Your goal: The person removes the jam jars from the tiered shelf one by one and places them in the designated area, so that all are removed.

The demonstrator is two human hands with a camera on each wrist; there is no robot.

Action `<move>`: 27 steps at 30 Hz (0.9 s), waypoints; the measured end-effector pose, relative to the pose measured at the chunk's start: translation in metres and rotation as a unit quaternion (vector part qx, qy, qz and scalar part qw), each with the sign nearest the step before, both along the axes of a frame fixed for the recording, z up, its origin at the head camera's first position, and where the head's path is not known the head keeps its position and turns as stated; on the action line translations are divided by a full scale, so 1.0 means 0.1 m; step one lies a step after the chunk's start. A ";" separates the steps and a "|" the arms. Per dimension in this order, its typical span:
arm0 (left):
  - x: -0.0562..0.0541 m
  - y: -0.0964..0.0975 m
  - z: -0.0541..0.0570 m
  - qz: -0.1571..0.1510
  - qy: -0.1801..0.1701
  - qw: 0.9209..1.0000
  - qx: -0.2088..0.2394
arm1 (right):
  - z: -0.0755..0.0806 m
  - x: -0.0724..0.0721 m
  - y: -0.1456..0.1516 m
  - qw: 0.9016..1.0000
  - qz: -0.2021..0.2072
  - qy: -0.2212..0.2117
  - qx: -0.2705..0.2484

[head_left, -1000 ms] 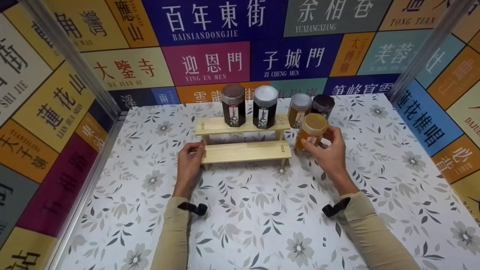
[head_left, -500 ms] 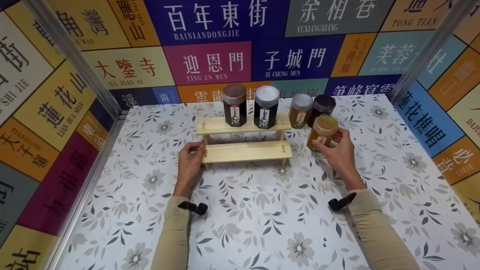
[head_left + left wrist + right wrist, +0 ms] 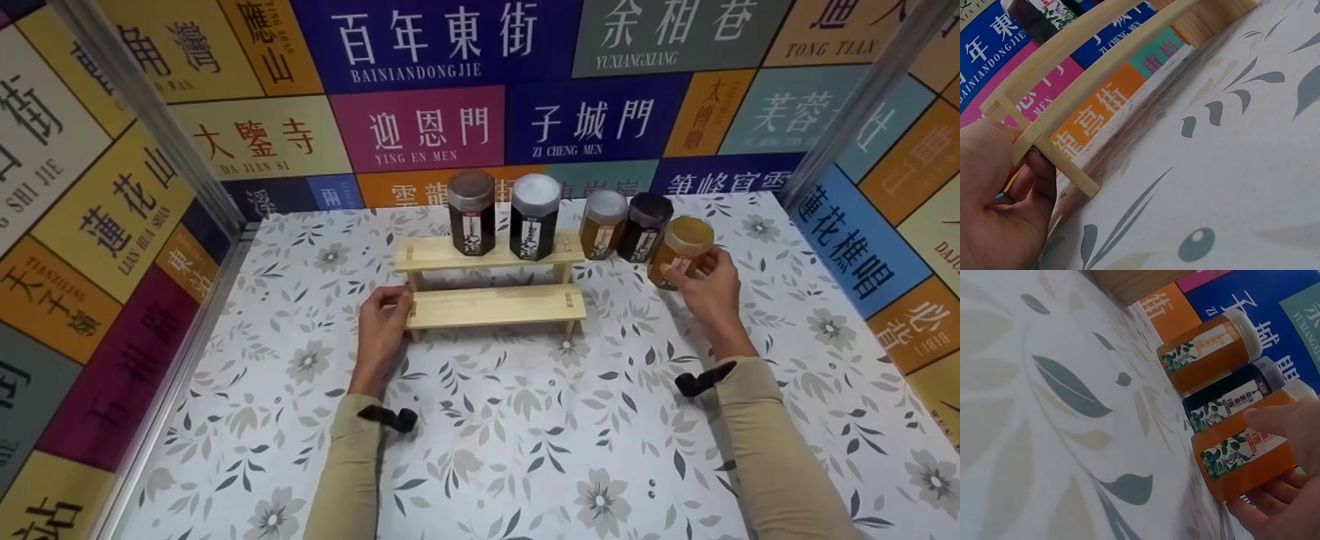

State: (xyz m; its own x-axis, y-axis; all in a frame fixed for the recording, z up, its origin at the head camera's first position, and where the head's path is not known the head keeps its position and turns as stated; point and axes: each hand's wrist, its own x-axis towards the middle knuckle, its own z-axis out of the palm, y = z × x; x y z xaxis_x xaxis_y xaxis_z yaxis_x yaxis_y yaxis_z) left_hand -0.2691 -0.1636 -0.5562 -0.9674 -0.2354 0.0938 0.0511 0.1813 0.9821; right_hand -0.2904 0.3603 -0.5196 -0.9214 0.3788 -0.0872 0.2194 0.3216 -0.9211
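Observation:
My right hand (image 3: 709, 289) grips an amber jar (image 3: 679, 255) with a yellowish lid, thumb on its label side and fingers behind. It stands at the right end of a row, beside a dark jar (image 3: 643, 229) and an amber jar with a grey lid (image 3: 602, 225). My left hand (image 3: 382, 322) pinches the left end of the lower step of a two-step wooden rack (image 3: 495, 304). In the left wrist view, the fingers curl under that step (image 3: 1072, 90) near its leg. Two dark jars, one brown-lidded (image 3: 472, 217) and one white-lidded (image 3: 534, 217), stand on the upper step.
A white tablecloth (image 3: 480, 435) with grey leaves and flowers covers the table. Panels with large printed characters (image 3: 427, 127) rise behind and at both sides, with metal posts (image 3: 855, 105) at the corners.
My right hand has carried the amber jar rightward, away from the rack and to the right side of the dark jar. The left hand keeps its hold on the rack.

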 end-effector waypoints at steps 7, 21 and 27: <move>0.00 -0.02 0.00 0.002 -0.007 1.000 0.006 | -0.01 -0.19 0.11 1.000 0.003 -0.016 -0.021; 0.01 -0.02 -0.01 0.004 0.006 1.000 -0.002 | -0.04 -0.45 0.20 0.999 0.032 -0.002 0.028; -0.01 -0.01 -0.01 0.005 0.000 1.000 -0.007 | -0.07 -0.46 0.23 0.999 0.031 0.004 0.008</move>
State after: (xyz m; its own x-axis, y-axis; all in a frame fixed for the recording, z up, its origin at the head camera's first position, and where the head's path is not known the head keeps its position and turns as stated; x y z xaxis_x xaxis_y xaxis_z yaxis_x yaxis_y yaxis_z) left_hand -0.2705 -0.1644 -0.5568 -0.9652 -0.2429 0.0966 0.0487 0.1960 0.9794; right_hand -0.3361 0.3828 -0.5263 -0.9437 0.3223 -0.0738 0.1910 0.3492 -0.9174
